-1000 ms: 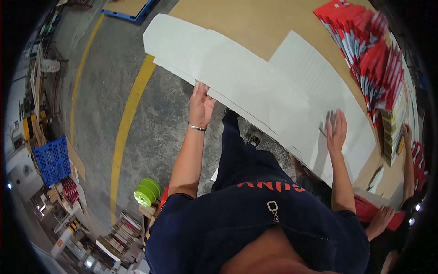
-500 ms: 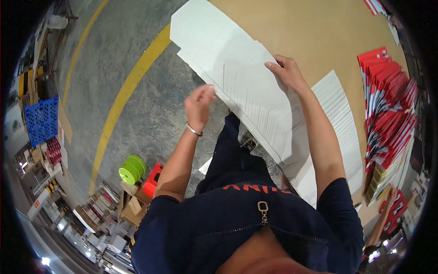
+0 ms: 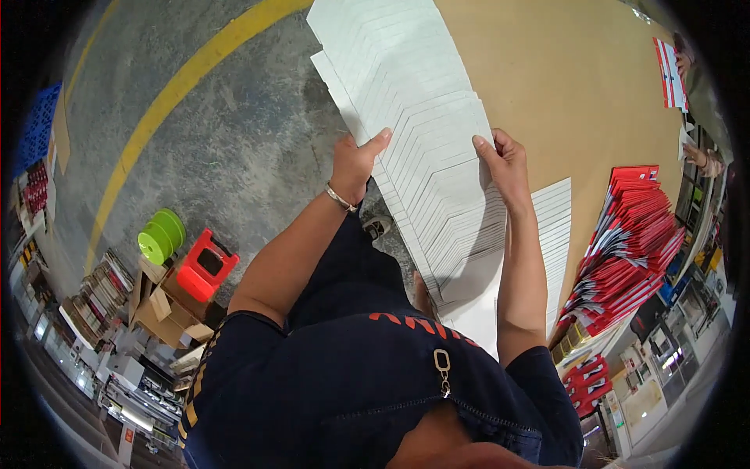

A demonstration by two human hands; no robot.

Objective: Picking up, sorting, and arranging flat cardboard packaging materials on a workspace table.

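Observation:
A fanned stack of white card sheets (image 3: 437, 133) with notched edges lies in overlapping steps along the left side of the brown tabletop (image 3: 539, 86). My left hand (image 3: 358, 166), a metal bracelet at its wrist, grips the stack's left edge with the thumb on top and the fingers beneath. Across from it, my right hand (image 3: 506, 166) is closed on the right edge, thumb on the upper face. More fanned white sheets (image 3: 553, 227) show on the table beyond my right forearm. The fingers under both edges are partly hidden.
A leaning pile of red-and-white folded cartons (image 3: 625, 242) stands at the table's right. Another person's hand (image 3: 707, 162) shows at the far right, near a red-and-white piece (image 3: 669, 74). On the floor at left are a red stool (image 3: 207, 266), a green spool (image 3: 162, 236) and cardboard boxes (image 3: 160, 305).
My left hand, off the sheets and blurred before, now grips their left edge. The sheets are spread in more visible steps. My view has shifted, bringing the other person's hands into sight.

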